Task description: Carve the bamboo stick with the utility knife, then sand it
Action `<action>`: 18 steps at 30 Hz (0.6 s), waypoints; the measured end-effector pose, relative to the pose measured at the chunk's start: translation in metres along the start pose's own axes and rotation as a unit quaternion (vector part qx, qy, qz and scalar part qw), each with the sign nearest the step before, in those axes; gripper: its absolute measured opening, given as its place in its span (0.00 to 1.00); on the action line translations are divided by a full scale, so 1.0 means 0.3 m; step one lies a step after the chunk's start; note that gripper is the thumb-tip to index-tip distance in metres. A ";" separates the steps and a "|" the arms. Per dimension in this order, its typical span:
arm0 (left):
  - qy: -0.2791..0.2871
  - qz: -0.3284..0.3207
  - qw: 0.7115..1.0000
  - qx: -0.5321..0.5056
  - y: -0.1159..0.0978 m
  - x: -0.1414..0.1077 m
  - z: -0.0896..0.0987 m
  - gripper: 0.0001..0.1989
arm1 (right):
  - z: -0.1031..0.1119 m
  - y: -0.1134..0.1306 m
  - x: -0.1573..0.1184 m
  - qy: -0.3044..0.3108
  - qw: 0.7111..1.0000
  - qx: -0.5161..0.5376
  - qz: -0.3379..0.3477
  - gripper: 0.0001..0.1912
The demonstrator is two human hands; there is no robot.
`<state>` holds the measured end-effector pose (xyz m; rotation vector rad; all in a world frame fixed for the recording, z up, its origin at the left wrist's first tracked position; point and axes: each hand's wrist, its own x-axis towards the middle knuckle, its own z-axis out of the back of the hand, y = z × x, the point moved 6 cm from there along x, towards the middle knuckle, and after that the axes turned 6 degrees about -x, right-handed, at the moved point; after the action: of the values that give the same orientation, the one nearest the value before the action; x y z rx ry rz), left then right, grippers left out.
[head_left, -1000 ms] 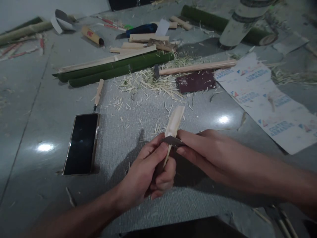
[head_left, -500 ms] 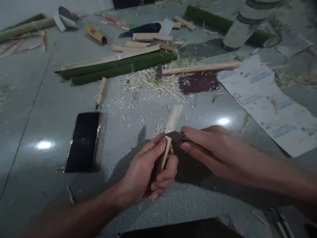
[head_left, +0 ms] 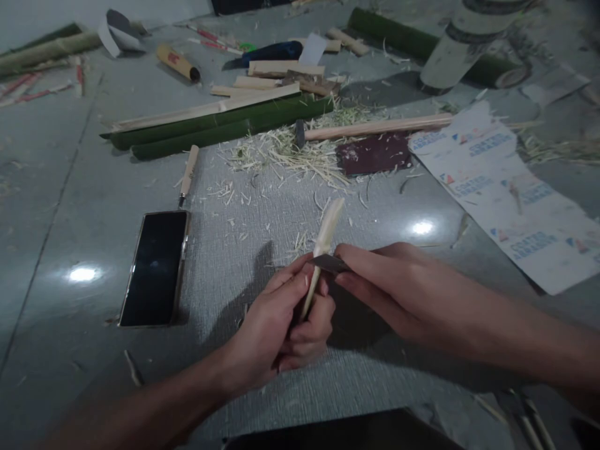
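My left hand [head_left: 290,319] is closed around the narrow lower part of a pale bamboo piece [head_left: 330,224]. The wider upper end of the piece points up and away from me. Between the thumb and fingers of my right hand [head_left: 389,281] is a flat grey blade [head_left: 328,263], its tip lying across the bamboo just above my left thumb. Any handle of the blade is hidden in my right hand. Thin pale shavings [head_left: 302,240] lie on the grey surface beyond my hands.
A phone [head_left: 154,269] lies at left, with a wooden-handled tool [head_left: 189,175] above it. Green split bamboo [head_left: 225,128], a heap of shavings [head_left: 300,156], a hammer [head_left: 375,128] and dark red sandpaper [head_left: 372,154] lie beyond. Printed paper [head_left: 510,194] is at right.
The blade and my right hand have shifted slightly left and down along the bamboo. The bamboo has turned a little in my left hand, whose fingers have curled in more.
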<state>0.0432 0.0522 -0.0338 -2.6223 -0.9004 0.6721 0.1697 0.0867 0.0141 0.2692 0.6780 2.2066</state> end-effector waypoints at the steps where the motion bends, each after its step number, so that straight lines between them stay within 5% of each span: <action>1: -0.001 0.001 1.000 0.003 0.003 -0.001 0.000 0.14 | 0.000 0.000 0.000 0.002 1.000 0.004 -0.003 0.11; 18: -0.055 -0.023 0.996 0.072 0.012 0.003 0.000 0.13 | 0.002 0.010 -0.008 0.056 0.996 0.056 -0.028 0.09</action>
<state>0.0456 0.0502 -0.0356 -2.4518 -0.9042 0.8446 0.1694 0.0835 0.0163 0.1808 0.8620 2.1450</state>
